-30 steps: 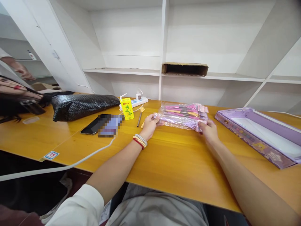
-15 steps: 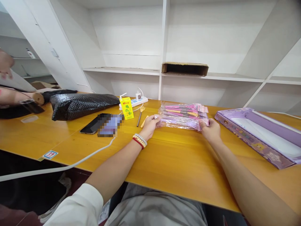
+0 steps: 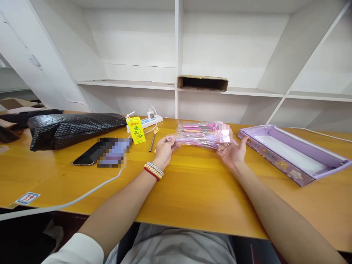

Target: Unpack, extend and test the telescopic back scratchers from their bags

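A stack of clear plastic packets [image 3: 202, 134] with pink, purple and yellow long-handled toys inside is held between both hands just above the wooden table [image 3: 192, 190]. My left hand [image 3: 164, 150] grips the left end of the stack, fingers closed round it; beaded bracelets circle that wrist. My right hand [image 3: 233, 150] cups the right end from below, palm up, fingers curled on the packets.
A purple open box [image 3: 291, 154] lies to the right. Left of the packets are a small hand-shaped scratcher [image 3: 153, 137], a yellow drink carton [image 3: 135, 129], a white power strip [image 3: 148, 119], a phone [image 3: 92, 156] with a white cable, and a black bubble mailer [image 3: 71, 126]. White shelves hold a cardboard tray [image 3: 202, 82].
The packet stack has been lifted off the table and my right hand has turned palm up under it. The view shifted right, so the person at the far left is out of sight.
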The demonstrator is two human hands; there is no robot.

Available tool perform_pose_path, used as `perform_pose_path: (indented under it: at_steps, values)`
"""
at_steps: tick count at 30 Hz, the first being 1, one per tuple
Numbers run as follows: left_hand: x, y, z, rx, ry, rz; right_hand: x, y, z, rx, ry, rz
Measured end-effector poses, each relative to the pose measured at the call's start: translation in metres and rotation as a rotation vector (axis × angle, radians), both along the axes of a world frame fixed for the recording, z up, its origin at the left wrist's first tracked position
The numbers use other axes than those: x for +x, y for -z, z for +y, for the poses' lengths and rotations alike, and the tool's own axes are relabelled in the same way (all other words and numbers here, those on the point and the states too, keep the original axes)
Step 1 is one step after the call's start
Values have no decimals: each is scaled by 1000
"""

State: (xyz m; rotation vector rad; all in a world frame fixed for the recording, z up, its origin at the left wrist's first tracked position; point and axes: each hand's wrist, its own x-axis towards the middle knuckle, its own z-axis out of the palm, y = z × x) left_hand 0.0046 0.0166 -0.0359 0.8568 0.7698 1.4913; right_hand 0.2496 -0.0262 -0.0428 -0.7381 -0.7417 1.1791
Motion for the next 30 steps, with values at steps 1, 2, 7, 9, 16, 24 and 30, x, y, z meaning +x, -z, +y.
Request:
perform_pose_path:
  at_steps: [1, 2, 7, 9, 16, 24, 30]
  values:
    - [1, 0, -1, -3, -1, -14, -4, 1, -2, -18, -40, 7]
    - [2, 0, -3, -5, 1, -31, -8, 2, -3, -34, -87, -1]
    - [15, 5, -13, 0, 86, -83, -37, 11, -9, -52, -311, -195]
    - [21, 8, -17, 0, 194, -69, -46, 12, -10, -55, -314, -224]
    - [19, 11, -23, -87, 594, 324, -39, 13, -6, -56, -169, -228]
    - [19, 4, -34, -6, 929, 537, -47, 17, -5, 13, -237, -411]
    - [28, 7, -32, 12, 607, 456, -62, 15, -9, 36, -89, -479]
